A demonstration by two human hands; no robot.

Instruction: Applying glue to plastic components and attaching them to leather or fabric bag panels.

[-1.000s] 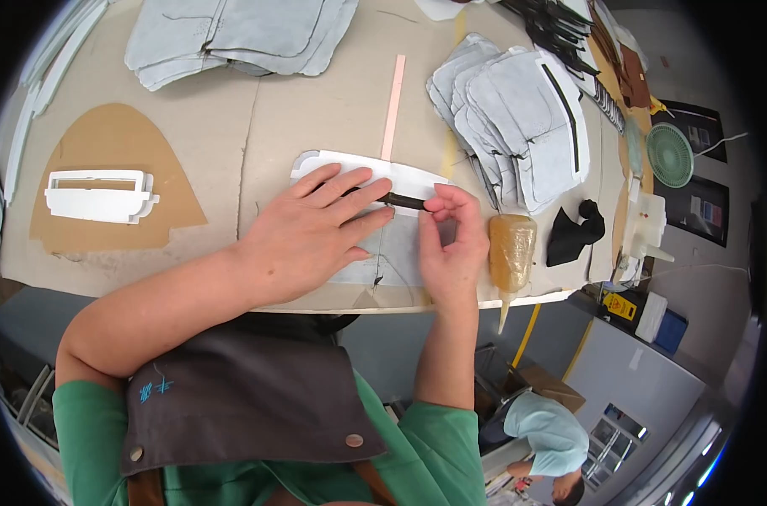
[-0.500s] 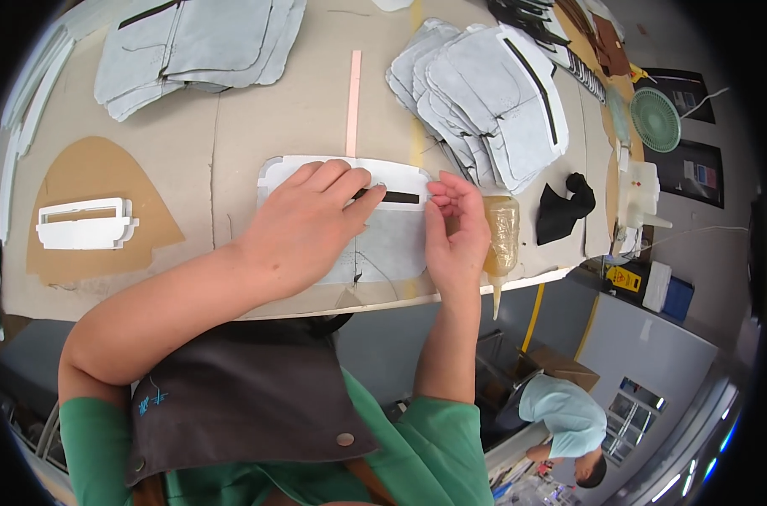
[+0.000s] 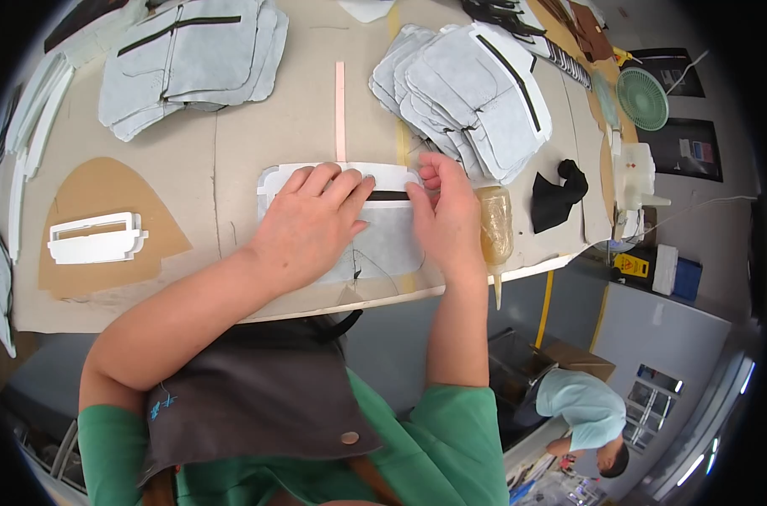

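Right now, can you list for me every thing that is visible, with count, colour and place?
white template: one, white, table middle, under both hands
grey fabric piece: one, grey, under the template
black strip: one, black, between the hands' fingertips
pink strip: one, pink, above the template
grey fabric stacks: two, grey, upper left and upper right
glue bottle: one, amber, right of the right hand
white frame: one, white, on the brown card at left
black cloth: one, black, right table edge
green fan: one, green, far right
left hand: flat on the template
right hand: fingers at the strip's end
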